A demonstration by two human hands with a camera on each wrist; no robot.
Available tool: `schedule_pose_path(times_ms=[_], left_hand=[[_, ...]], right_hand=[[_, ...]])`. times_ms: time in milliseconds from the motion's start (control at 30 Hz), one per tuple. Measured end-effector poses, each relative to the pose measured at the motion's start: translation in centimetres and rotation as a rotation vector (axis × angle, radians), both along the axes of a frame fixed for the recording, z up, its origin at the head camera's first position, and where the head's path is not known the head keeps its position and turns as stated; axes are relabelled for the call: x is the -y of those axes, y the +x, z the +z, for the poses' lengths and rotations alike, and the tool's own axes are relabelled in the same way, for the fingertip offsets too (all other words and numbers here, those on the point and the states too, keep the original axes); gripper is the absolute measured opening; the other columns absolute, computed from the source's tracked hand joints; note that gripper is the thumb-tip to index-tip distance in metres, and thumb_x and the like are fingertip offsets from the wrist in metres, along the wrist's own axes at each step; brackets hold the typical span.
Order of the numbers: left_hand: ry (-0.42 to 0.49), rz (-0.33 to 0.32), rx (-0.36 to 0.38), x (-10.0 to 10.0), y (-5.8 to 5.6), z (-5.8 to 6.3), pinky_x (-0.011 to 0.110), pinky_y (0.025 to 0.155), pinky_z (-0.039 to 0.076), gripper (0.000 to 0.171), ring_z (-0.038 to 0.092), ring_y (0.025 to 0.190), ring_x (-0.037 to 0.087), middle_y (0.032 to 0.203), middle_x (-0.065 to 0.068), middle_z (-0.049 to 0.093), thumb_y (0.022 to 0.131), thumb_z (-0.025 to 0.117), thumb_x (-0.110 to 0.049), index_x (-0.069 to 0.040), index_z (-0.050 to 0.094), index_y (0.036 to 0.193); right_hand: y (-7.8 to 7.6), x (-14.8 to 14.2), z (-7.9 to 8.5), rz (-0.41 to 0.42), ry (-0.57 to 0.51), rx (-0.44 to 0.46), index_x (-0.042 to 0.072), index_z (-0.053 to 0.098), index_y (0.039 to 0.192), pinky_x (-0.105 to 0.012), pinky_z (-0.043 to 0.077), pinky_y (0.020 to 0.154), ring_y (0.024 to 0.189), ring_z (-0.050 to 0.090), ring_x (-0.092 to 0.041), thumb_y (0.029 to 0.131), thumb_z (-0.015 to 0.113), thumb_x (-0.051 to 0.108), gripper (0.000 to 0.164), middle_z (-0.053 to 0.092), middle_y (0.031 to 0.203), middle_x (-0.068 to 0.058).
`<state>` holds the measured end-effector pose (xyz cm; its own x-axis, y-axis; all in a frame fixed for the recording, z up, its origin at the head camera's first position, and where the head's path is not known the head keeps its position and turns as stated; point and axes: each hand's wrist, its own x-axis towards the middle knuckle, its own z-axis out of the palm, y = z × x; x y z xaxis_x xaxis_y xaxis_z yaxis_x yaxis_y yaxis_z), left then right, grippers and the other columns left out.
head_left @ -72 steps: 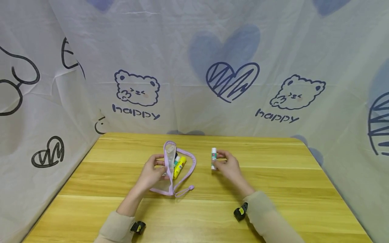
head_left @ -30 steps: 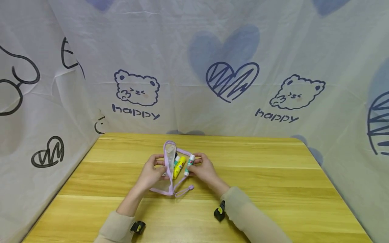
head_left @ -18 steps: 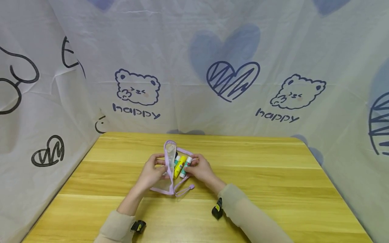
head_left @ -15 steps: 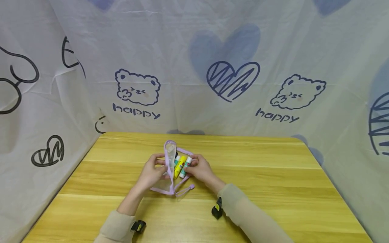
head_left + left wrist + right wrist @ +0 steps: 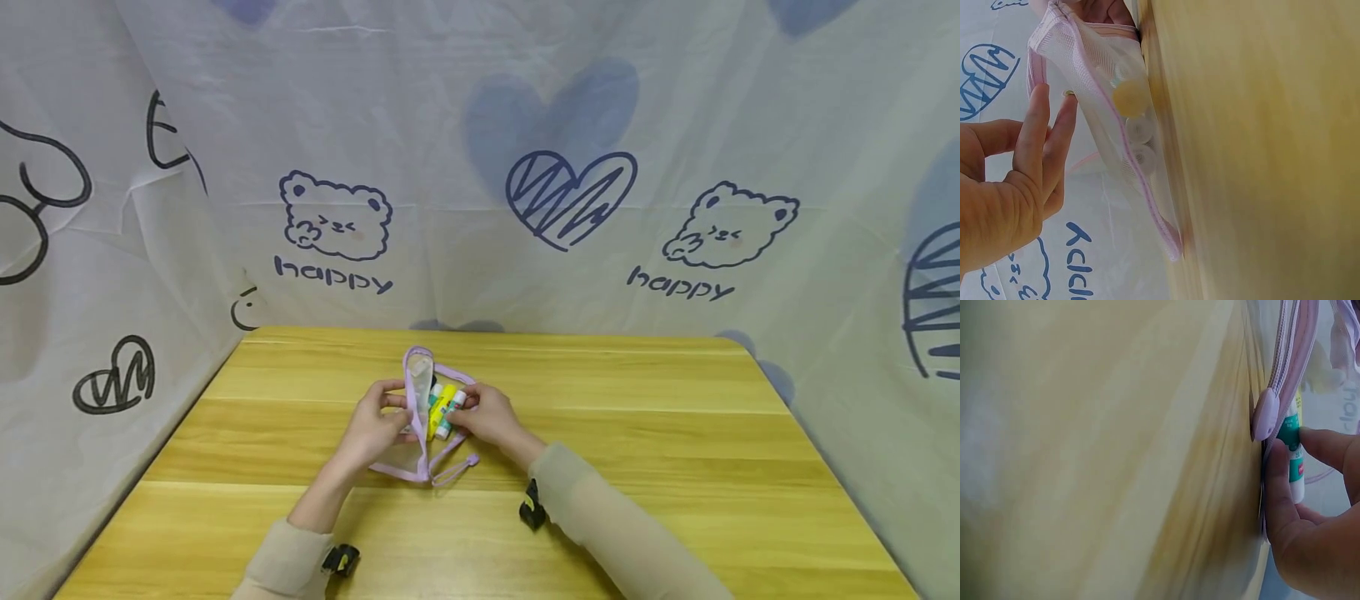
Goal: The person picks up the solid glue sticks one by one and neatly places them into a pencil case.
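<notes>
A mesh pouch with a lilac zip edge (image 5: 415, 414) lies unzipped on the table. My left hand (image 5: 375, 427) pinches one side of its opening between thumb and fingers and lifts that side. In my right hand (image 5: 491, 414) is a white and green glue stick (image 5: 444, 432), pinched between thumb and fingers at the pouch's mouth. It lies tilted right beside a yellow glue stick (image 5: 437, 417) inside the pouch. Another white-capped stick (image 5: 436, 391) shows partly behind the yellow one. Through the mesh (image 5: 1100, 128), the left wrist view shows round ends, one yellow (image 5: 1130, 98).
A lilac zip pull (image 5: 1266, 415) hangs by the right fingers. The pouch's strap loop (image 5: 453, 473) trails on the wooden table (image 5: 637, 417). Behind the table hangs a printed cloth (image 5: 465, 275), which also covers the sides.
My right hand has brought the white and green glue stick leftward from over the table into the pouch's mouth, beside the yellow one. My left hand keeps its hold on the pouch edge.
</notes>
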<state>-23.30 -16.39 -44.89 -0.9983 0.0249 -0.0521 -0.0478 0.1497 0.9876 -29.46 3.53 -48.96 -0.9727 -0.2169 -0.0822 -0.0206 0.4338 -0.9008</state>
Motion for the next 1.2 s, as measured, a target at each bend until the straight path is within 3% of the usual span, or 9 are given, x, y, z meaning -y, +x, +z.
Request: schedule_pose_path(times_ms=[100,233,433,800,1200], left_hand=[[-0.003,-0.002,0.000,-0.03,-0.07,-0.04,0.043,0.080,0.069,0.053,0.068,0.088,0.026,0.124,0.030,0.054,0.097,0.052,0.010,0.007,0.039,0.149],[-0.006,0.001,0.001,-0.11,-0.14,-0.11,0.043,0.080,0.069,0.053,0.068,0.087,0.026,0.123,0.029,0.055,0.097,0.052,0.010,0.007,0.040,0.148],[-0.004,-0.004,-0.001,-0.18,-0.10,-0.21,0.041,0.079,0.070,0.053,0.068,0.086,0.025,0.123,0.030,0.055,0.097,0.053,0.010,0.008,0.039,0.149],[-0.011,-0.015,0.011,-0.06,-0.12,0.00,0.041,0.081,0.069,0.053,0.069,0.086,0.024,0.124,0.029,0.055,0.098,0.053,0.011,0.007,0.039,0.149],[-0.057,-0.056,-0.012,-0.73,-0.57,0.22,0.047,0.081,0.069,0.051,0.065,0.086,0.021,0.119,0.026,0.055,0.096,0.057,0.013,0.008,0.043,0.145]], right_hand=[[-0.26,0.03,-0.06,0.013,0.014,0.004,-0.005,0.066,0.118,-0.018,0.056,0.061,0.077,0.058,-0.013,0.087,0.083,0.013,0.040,0.059,0.094,-0.006],[-0.45,0.09,-0.20,0.017,0.022,0.009,-0.007,0.064,0.124,-0.018,0.058,0.059,0.071,0.060,-0.011,0.087,0.084,0.012,0.046,0.058,0.091,-0.005],[-0.60,0.24,-0.17,-0.005,0.040,-0.021,-0.007,0.061,0.122,-0.018,0.057,0.060,0.071,0.060,-0.012,0.084,0.087,0.012,0.050,0.066,0.090,-0.007],[-0.44,0.39,0.43,0.017,0.033,0.004,-0.006,0.060,0.123,-0.018,0.055,0.057,0.066,0.062,-0.010,0.085,0.086,0.013,0.049,0.073,0.088,-0.008],[-0.80,-0.23,0.12,0.035,-0.085,0.075,-0.008,0.061,0.126,-0.023,0.064,0.059,0.063,0.064,-0.012,0.086,0.081,-0.001,0.046,0.072,0.090,-0.011]])
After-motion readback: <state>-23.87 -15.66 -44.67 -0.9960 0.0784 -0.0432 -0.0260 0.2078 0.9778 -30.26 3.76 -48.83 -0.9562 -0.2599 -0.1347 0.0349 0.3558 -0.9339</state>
